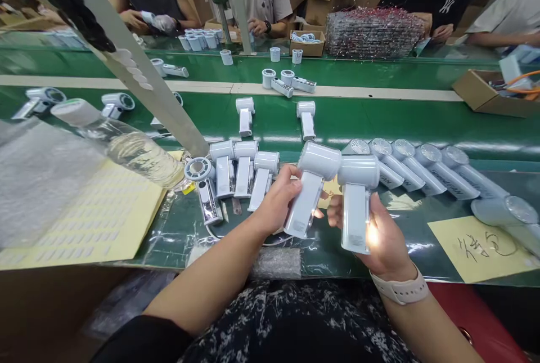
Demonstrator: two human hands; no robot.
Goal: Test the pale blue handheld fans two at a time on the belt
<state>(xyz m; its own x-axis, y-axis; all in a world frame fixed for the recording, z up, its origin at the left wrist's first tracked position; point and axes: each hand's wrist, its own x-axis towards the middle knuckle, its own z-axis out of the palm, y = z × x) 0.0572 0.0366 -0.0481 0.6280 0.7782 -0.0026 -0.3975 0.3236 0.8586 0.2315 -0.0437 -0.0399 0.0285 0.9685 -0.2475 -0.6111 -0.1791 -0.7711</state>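
Note:
My left hand is closed around the handle of a pale blue handheld fan, its round head tilted up to the right. Beside it my right hand grips a second handheld fan, held nearly upright. The two fan heads are side by side and seem to touch or nearly so. A bright glint shows on the right fan's edge near my palm. Just left of my left hand, several similar fans lie on the bench, one with its round grille and chrome handle facing up.
Wrapped fans lie in a row at right, near a handwritten yellow sheet. A bottle lies over label sheets at left. A slanted post crosses the green belt, which carries more fans. Co-workers sit opposite.

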